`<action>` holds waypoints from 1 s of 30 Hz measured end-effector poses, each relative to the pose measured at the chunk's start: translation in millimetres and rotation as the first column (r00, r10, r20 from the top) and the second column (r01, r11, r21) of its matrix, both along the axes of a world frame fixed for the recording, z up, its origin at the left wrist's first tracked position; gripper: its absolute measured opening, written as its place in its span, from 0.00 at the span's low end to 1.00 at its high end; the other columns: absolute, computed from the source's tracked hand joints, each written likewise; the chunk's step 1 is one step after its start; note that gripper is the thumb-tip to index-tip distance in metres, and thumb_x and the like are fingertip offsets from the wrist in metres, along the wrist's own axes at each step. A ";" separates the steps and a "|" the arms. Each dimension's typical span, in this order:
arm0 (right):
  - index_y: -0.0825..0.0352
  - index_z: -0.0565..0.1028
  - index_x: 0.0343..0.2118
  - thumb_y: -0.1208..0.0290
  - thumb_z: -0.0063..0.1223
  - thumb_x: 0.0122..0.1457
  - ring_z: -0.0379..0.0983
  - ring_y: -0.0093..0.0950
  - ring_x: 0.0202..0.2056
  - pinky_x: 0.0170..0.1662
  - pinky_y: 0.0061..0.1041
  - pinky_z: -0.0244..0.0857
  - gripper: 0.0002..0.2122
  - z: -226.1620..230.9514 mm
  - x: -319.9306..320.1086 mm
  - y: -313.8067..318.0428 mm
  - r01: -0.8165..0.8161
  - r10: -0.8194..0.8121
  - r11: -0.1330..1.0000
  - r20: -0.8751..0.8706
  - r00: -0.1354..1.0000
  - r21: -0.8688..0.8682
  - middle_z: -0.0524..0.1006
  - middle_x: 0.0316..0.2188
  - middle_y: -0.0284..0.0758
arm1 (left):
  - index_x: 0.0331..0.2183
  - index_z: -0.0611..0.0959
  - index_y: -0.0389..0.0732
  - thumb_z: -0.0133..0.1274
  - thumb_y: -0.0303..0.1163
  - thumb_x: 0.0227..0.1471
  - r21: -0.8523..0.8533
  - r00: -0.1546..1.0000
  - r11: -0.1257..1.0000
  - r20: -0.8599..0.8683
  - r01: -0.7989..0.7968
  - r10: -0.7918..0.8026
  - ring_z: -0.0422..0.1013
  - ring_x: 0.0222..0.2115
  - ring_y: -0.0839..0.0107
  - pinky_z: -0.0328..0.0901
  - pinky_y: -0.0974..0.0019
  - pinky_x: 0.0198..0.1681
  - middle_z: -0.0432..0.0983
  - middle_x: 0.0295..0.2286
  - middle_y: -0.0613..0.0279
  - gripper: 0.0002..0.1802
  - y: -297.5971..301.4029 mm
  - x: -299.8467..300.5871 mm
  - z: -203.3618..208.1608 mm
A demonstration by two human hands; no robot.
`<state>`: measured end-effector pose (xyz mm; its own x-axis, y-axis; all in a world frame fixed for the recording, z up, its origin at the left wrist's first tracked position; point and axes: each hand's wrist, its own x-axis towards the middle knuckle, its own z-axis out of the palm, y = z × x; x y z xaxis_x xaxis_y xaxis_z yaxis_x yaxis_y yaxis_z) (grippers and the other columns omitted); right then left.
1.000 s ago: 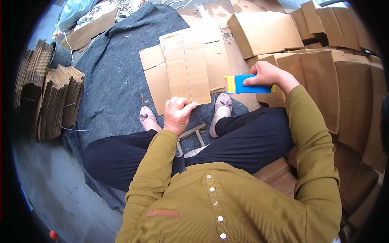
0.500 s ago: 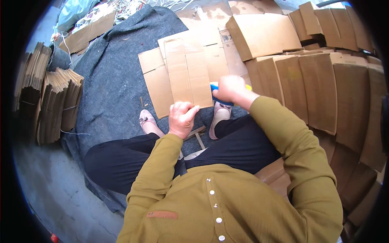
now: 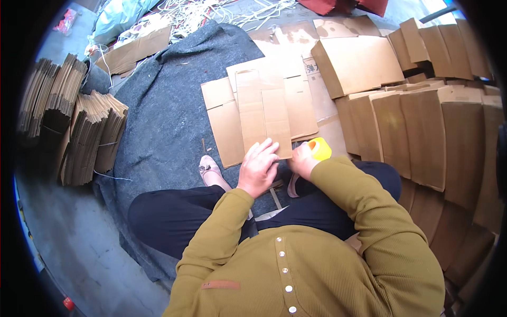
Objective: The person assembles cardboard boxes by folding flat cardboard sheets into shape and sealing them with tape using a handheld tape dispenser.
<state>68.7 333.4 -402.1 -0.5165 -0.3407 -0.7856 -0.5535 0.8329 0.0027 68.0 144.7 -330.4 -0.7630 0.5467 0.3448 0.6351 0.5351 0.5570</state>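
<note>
Dark printed characters show on a flat cardboard sheet (image 3: 317, 87) beyond the right side of the layered pieces, partly covered by its neighbours; a brown patch (image 3: 221, 285) on the olive ribbed top (image 3: 317, 264) bears marks too small to read. The left hand (image 3: 259, 166) lies back up at the near edge of a folded cardboard blank (image 3: 264, 111), its fingers stretched out and close together over that edge, thumb beside them; the forearm slants up from the lower left. The right hand (image 3: 302, 160) is curled tightly round a yellow hollow-ended hand tool (image 3: 324, 151), just beside the blank's near right corner, with its forearm angled inward from a bent elbow. The blank lies on other cardboard pieces (image 3: 224, 127) over a grey-blue felt mat (image 3: 158, 116), in front of the seated person.
</note>
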 end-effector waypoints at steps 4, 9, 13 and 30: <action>0.70 0.66 0.59 0.65 0.43 0.64 0.80 0.32 0.42 0.41 0.43 0.70 0.22 32.3 21.0 -39.1 0.004 0.006 0.998 0.175 0.985 -0.060 0.81 0.43 0.38 | 0.33 0.81 0.42 0.56 0.26 0.47 0.277 0.984 0.946 0.102 -0.169 0.146 0.71 0.47 0.59 0.59 0.55 0.54 0.78 0.41 0.58 0.07 22.3 -62.1 21.5; 0.67 0.76 0.47 0.58 0.51 0.56 0.79 0.39 0.43 0.45 0.38 0.72 0.20 77.6 4.9 -70.9 0.418 -0.348 0.884 0.303 0.887 -0.208 0.81 0.40 0.43 | 0.53 0.74 0.42 0.56 0.41 0.52 -0.212 0.955 0.933 -0.007 -0.292 0.297 0.58 0.60 0.53 0.49 0.49 0.63 0.66 0.57 0.53 0.28 30.9 -191.0 1.2; 0.64 0.82 0.41 0.55 0.54 0.53 0.77 0.37 0.47 0.49 0.37 0.70 0.19 79.7 -12.3 -43.9 0.611 -0.568 0.782 0.267 0.779 -0.119 0.80 0.43 0.41 | 0.55 0.73 0.43 0.61 0.63 0.40 -0.530 0.842 0.808 0.288 -0.258 0.457 0.59 0.60 0.56 0.50 0.50 0.62 0.66 0.57 0.52 0.46 30.5 -208.9 36.1; 0.61 0.83 0.39 0.60 0.58 0.52 0.79 0.35 0.44 0.45 0.35 0.72 0.14 159.5 -103.5 108.0 0.695 -0.635 0.713 -0.335 0.696 0.091 0.82 0.40 0.39 | 0.47 0.83 0.41 0.31 0.69 0.56 -0.652 0.448 0.653 0.486 -0.387 0.750 0.70 0.51 0.46 0.63 0.53 0.55 0.75 0.47 0.42 0.44 -16.4 -164.9 22.1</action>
<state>-34.8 441.4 -242.6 -0.7382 0.3179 -0.5950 0.1942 0.9448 0.2639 -96.9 128.3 -308.3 -0.8312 -0.1799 -0.5260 -0.3712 0.8840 0.2843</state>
